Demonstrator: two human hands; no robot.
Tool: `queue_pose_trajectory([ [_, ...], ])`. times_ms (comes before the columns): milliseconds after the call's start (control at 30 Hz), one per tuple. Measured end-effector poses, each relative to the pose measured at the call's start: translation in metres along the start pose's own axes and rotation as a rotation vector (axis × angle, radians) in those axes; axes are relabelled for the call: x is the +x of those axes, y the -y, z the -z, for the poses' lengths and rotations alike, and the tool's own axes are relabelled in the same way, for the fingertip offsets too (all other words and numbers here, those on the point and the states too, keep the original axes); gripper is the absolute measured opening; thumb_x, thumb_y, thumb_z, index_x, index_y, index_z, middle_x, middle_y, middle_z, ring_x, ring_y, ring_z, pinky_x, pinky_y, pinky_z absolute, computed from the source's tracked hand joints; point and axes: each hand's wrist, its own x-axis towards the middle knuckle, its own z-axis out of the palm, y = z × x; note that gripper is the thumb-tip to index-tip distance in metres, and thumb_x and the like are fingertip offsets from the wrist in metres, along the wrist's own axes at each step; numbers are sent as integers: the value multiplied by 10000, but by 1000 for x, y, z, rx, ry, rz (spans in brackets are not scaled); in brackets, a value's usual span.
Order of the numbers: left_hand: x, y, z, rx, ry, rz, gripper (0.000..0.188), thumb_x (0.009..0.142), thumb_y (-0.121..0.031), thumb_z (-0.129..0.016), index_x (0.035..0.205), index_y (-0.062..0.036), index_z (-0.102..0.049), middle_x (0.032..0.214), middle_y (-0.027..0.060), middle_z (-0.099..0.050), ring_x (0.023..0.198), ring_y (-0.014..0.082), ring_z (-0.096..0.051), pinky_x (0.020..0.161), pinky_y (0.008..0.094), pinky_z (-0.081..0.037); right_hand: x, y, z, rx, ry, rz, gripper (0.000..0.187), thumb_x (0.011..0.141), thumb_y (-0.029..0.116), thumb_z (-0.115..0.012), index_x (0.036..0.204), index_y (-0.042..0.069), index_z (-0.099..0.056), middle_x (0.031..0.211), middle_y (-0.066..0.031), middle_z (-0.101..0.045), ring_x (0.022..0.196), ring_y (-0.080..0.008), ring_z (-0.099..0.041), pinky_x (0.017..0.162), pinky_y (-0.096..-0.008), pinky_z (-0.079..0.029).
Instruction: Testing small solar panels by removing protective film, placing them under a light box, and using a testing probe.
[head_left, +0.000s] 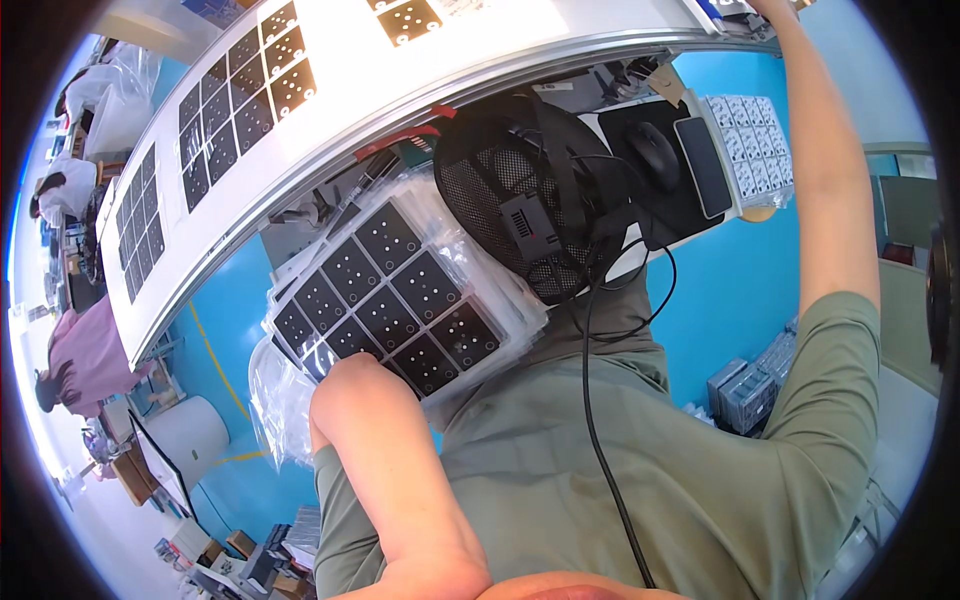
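Observation:
My left arm is bent, its elbow over the near edge of a stack of clear plastic sheets (388,318) holding black squares with white dots and rings. My left hand (436,578) is folded back at the lower edge, its fingers out of sight. Stretched far up to the top right, my right hand (776,8) is cut off by the picture's edge beside a blue and silver object (735,12) on the table's end. What it holds, if anything, cannot be made out.
A long white table (345,75) carries more black dotted sheets (235,100). Before me are a black mesh bag (500,190) with a cable (590,400), a mouse (652,155), a dark phone-like slab (703,168) and white patterned sheets (750,145). Grey boxes (745,390) stand on the blue floor.

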Motion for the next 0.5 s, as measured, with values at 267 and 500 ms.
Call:
queue_pose_trajectory([
  [267,2,-1,2,-12,-30,-66,406,886,25,-642,1280,112,-594,1329,217,-630,1236,365,-614,1016,509,-530,-12,17,-10,-67,-124,-79,915,892,796,-471,1142,-48,-722,1179,-239,-710,1096,-377,-687,965,-488,-514],
  [500,6,-2,5,-20,-26,-85,443,887,22,-645,1314,109,-568,1388,218,-592,1260,353,-598,1011,487,-537,-7,18,-15,-87,-178,-44,905,912,775,-474,1060,-82,-724,1069,-249,-729,989,-356,-716,908,-471,-538],
])
